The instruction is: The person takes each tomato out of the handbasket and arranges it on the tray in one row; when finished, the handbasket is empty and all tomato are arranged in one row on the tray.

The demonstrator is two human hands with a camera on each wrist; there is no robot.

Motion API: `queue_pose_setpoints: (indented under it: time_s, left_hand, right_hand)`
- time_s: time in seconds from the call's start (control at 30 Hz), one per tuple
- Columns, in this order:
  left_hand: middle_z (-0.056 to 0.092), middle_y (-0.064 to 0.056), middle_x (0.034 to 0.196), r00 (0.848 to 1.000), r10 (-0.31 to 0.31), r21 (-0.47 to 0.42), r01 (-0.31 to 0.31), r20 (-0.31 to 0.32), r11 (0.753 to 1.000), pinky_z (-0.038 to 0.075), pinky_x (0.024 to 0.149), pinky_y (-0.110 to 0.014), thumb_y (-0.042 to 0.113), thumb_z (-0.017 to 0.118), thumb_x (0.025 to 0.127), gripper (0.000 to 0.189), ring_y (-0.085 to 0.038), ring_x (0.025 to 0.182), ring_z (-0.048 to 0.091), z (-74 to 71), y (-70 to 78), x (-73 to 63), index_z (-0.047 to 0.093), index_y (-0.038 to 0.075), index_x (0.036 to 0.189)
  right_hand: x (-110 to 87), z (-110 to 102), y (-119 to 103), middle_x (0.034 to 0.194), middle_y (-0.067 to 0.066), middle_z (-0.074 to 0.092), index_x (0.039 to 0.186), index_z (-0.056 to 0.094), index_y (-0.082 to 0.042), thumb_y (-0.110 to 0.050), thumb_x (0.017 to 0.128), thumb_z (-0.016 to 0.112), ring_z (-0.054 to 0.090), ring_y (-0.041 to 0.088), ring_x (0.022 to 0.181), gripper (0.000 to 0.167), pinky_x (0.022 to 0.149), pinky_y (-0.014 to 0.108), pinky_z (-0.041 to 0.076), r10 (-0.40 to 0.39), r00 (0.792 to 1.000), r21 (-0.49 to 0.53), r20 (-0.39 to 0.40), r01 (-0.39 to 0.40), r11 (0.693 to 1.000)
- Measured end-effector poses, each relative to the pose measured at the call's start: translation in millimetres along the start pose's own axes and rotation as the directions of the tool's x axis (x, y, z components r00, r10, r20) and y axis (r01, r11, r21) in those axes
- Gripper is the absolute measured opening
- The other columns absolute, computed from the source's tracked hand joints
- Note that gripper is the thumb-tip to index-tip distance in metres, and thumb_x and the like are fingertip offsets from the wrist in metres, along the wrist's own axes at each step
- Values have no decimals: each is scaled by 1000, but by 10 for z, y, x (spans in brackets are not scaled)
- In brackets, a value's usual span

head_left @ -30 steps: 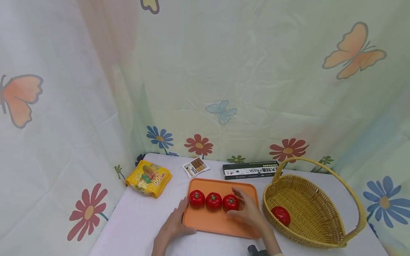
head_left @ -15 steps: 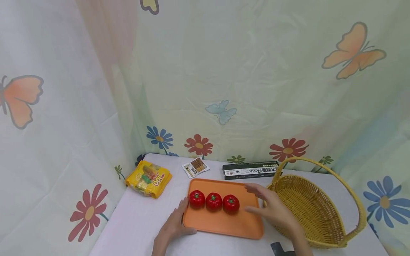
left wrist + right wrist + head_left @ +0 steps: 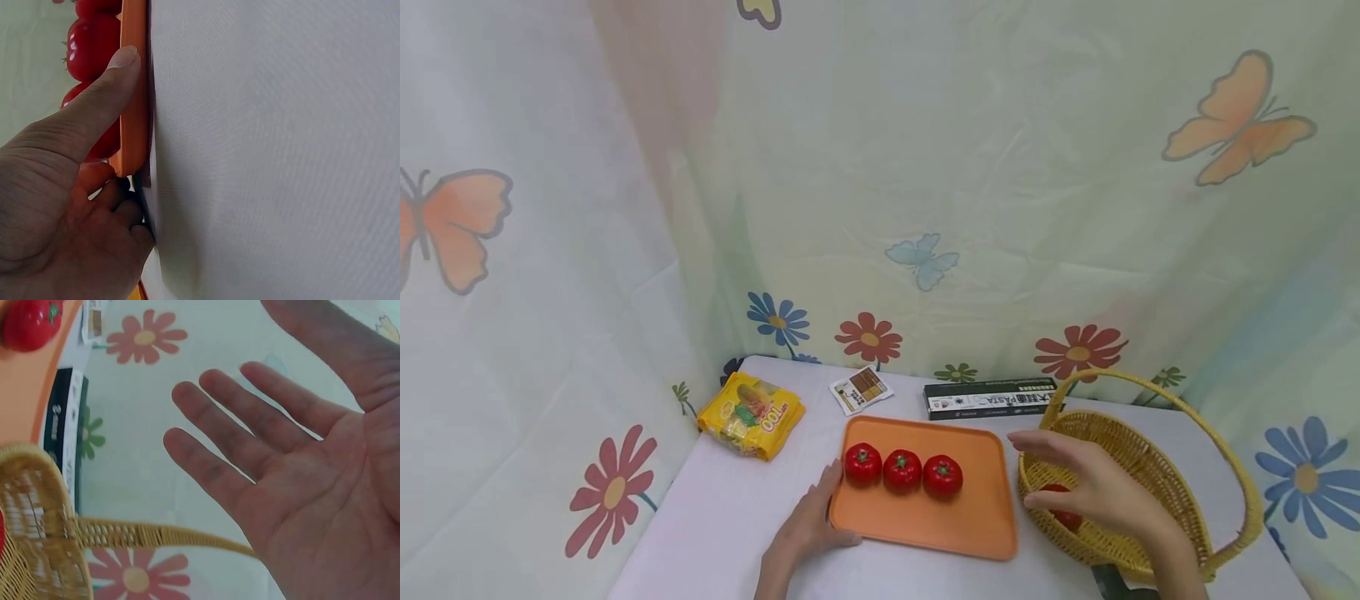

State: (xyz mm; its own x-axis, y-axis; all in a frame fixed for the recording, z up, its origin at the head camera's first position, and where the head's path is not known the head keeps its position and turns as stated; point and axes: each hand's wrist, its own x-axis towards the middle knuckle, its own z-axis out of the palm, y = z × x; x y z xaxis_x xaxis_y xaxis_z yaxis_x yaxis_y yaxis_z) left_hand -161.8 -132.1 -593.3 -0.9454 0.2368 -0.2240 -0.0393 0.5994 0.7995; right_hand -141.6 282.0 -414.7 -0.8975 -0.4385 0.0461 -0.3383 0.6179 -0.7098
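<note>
Head view: left hand (image 3: 808,529) is resting on the tabletop (image 3: 722,517), thumb lying along the near-left edge of the orange tray (image 3: 977,517). Three red tomatoes (image 3: 902,470) are sitting in a row across the tray, touching one another. Right hand (image 3: 1093,487) is hovering over the near rim of the wicker basket (image 3: 1157,492), fingers spread apart and holding nothing. A fourth tomato (image 3: 1063,510) is lying inside the basket, partly hidden under that hand. A yellow snack packet (image 3: 751,415), a small sachet (image 3: 861,389) and a dark pasta box (image 3: 988,398) are lying toward the back of the tabletop.

Left wrist view: the left hand (image 3: 69,212) is pressing its thumb against the tray (image 3: 132,106) edge, the other fingers curling beneath the tray's corner. Tomatoes (image 3: 90,40) are showing beyond the rim.

Right wrist view: the right hand (image 3: 300,469) is showing an open palm, fingers straight and apart, empty. The basket (image 3: 37,550) and its handle are lying below the fingers; one tomato (image 3: 31,322) is showing on the tray at top left.
</note>
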Motion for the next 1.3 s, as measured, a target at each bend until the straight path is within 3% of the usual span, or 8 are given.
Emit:
queue_pose_setpoints:
  time_s: [0.1, 0.23, 0.43, 0.77, 1.0, 1.13, 1.3]
  left_hand:
    - [26, -17, 177, 1000, 1, 4, -1, 0, 1000, 18, 133, -65, 27, 100, 77, 123, -43, 164, 20, 9, -11, 18, 25, 9, 172]
    - [26, -19, 177, 1000, -4, 10, 4, 0, 1000, 19, 132, -67, 28, 100, 77, 122, -46, 163, 21, 14, -17, 26, 25, 8, 172]
    - [26, -20, 177, 1000, -5, 5, 5, 0, 1000, 18, 132, -67, 27, 100, 77, 122, -47, 163, 20, -5, 13, 26, 25, 8, 172]
    - [26, -21, 176, 1000, -27, 2, 27, 0, 1000, 19, 131, -70, 28, 100, 77, 123, -50, 162, 20, -10, -3, 20, 25, 9, 172]
    - [26, -21, 176, 999, -36, -1, 36, -4, 999, 20, 129, -72, 28, 100, 76, 123, -53, 161, 21, 13, -21, 22, 25, 10, 172]
    - [27, -21, 176, 999, -41, 1, 41, -10, 999, 20, 129, -72, 27, 100, 75, 123, -53, 160, 21, 12, -4, 17, 26, 10, 172]
    - [27, -21, 176, 999, -45, 12, 45, -3, 999, 20, 130, -72, 28, 100, 76, 122, -53, 160, 21, 17, 7, 10, 26, 10, 172]
  right_hand:
    - [-41, -119, 91, 144, 13, 69, 148, 62, -10, -29, 87, 91, 68, 11, 129, 71, 97, 20, 60, -40, 999, 0, -15, 40, 999]
    - [-83, -255, 251, 140, 7, 71, 146, 64, -7, -19, 87, 91, 62, -7, 127, 66, 98, 15, 56, -85, 995, 60, -57, 89, 994]
    - [-110, -414, 521, 138, -9, 70, 146, 60, 0, -4, 90, 86, 62, -5, 129, 61, 102, 13, 54, -126, 991, 149, -44, 131, 980]
    - [-97, -477, 849, 140, -10, 70, 148, 57, 3, 2, 95, 78, 65, 0, 128, 57, 102, 17, 56, -91, 996, 275, -4, 88, 957]
    - [-58, -456, 1074, 137, -10, 70, 149, 53, 7, -4, 98, 77, 65, -1, 125, 57, 100, 17, 56, -7, 997, 321, 70, -16, 947]
    - [-25, -445, 1231, 137, -7, 70, 148, 53, 9, -6, 99, 76, 66, -1, 124, 56, 100, 19, 57, 9, 993, 346, 115, -48, 937]
    - [-5, -408, 1416, 135, -12, 72, 148, 53, 10, -2, 101, 73, 67, 1, 124, 53, 98, 20, 58, -3, 979, 421, 202, -84, 903]
